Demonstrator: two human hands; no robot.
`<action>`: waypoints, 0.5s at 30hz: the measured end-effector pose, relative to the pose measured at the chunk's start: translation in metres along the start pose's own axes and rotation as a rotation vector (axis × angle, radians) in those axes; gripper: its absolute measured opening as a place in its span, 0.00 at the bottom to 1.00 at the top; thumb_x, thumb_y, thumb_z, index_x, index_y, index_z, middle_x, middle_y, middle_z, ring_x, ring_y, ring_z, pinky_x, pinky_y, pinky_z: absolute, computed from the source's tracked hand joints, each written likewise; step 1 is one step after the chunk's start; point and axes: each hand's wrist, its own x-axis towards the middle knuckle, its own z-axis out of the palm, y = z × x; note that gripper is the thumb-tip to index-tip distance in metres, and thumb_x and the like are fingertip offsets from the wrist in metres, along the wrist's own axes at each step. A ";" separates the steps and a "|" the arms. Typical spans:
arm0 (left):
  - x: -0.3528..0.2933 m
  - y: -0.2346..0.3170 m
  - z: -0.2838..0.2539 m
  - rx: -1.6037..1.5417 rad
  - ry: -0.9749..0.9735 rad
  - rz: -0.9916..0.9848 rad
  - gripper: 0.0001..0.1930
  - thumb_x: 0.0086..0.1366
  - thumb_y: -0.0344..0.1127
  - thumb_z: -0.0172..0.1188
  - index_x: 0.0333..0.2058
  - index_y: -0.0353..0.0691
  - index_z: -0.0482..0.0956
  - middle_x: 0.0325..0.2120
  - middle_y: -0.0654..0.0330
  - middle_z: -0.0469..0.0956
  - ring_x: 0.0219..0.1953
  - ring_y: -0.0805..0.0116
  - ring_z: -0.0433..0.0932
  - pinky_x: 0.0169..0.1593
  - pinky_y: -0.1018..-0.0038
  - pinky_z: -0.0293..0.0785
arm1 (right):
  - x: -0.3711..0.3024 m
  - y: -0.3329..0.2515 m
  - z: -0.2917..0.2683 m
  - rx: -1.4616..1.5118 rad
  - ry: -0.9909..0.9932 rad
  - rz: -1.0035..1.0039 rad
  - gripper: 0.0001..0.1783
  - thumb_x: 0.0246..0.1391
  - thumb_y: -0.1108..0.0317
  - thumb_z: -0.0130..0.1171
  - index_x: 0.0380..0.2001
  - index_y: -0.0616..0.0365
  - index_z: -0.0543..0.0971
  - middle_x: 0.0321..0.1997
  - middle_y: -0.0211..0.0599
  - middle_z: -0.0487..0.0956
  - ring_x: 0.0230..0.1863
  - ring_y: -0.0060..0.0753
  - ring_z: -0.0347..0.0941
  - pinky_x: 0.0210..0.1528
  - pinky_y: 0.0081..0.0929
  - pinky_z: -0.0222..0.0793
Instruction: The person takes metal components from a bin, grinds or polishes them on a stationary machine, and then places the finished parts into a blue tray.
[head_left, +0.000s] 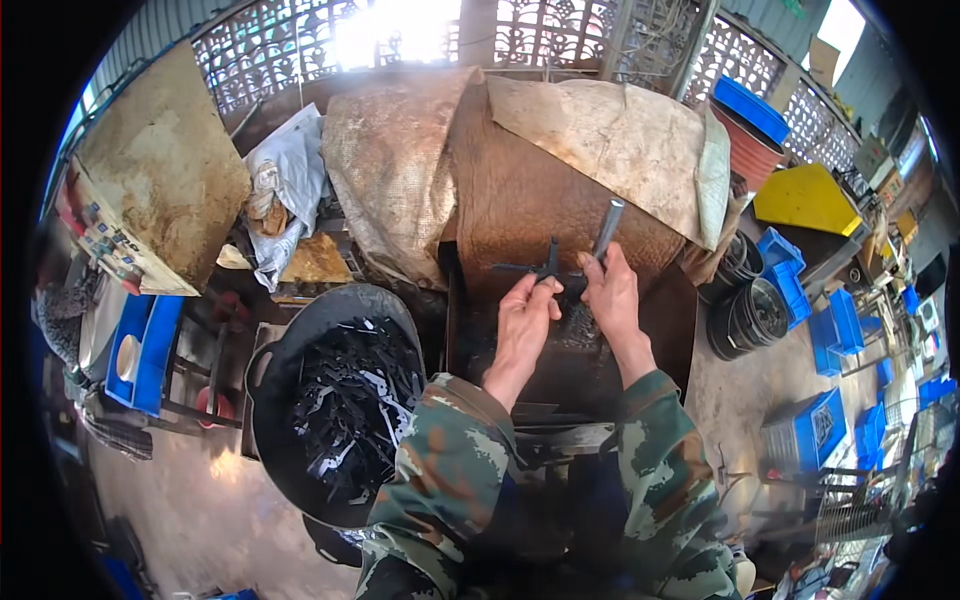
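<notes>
My right hand (613, 300) is closed around a short grey metal rod (608, 228), which points up and away from me. Close beside it, my left hand (525, 325) pinches a dark, thin metal piece (549, 262) that looks cross-shaped from here. Both hands are over a dark metal tray (655, 345), in front of a brown hanging sheet (540, 200). Left of my left forearm stands a black tub (268, 420) with handles, heaped with dark metal strips (355, 400). What lies under my hands is partly hidden.
Stained woven cloths (610, 140) drape over the structure ahead. A white sack (290, 175) and a large stained board (160, 160) stand at the left. Black buckets (750, 318), blue crates (808, 430) and a yellow panel (805, 197) are on the right.
</notes>
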 end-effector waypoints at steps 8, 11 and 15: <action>0.005 -0.006 -0.004 0.017 0.020 0.004 0.10 0.67 0.40 0.56 0.33 0.42 0.81 0.18 0.68 0.71 0.21 0.82 0.63 0.27 0.80 0.56 | -0.001 -0.006 -0.003 0.029 0.000 -0.017 0.12 0.62 0.64 0.60 0.34 0.60 0.69 0.20 0.43 0.76 0.16 0.36 0.75 0.21 0.36 0.68; 0.008 -0.010 -0.005 0.038 0.024 0.014 0.10 0.67 0.40 0.56 0.33 0.41 0.81 0.18 0.69 0.71 0.22 0.81 0.64 0.28 0.80 0.57 | 0.001 -0.002 -0.002 0.001 -0.026 -0.030 0.09 0.63 0.68 0.58 0.37 0.62 0.71 0.25 0.36 0.78 0.15 0.22 0.70 0.18 0.25 0.65; 0.011 -0.016 -0.006 0.080 0.006 0.040 0.10 0.67 0.38 0.56 0.33 0.40 0.81 0.18 0.69 0.71 0.23 0.81 0.65 0.29 0.79 0.58 | 0.000 -0.002 -0.001 0.042 -0.023 -0.027 0.09 0.63 0.69 0.57 0.41 0.63 0.72 0.26 0.34 0.78 0.15 0.20 0.69 0.18 0.24 0.64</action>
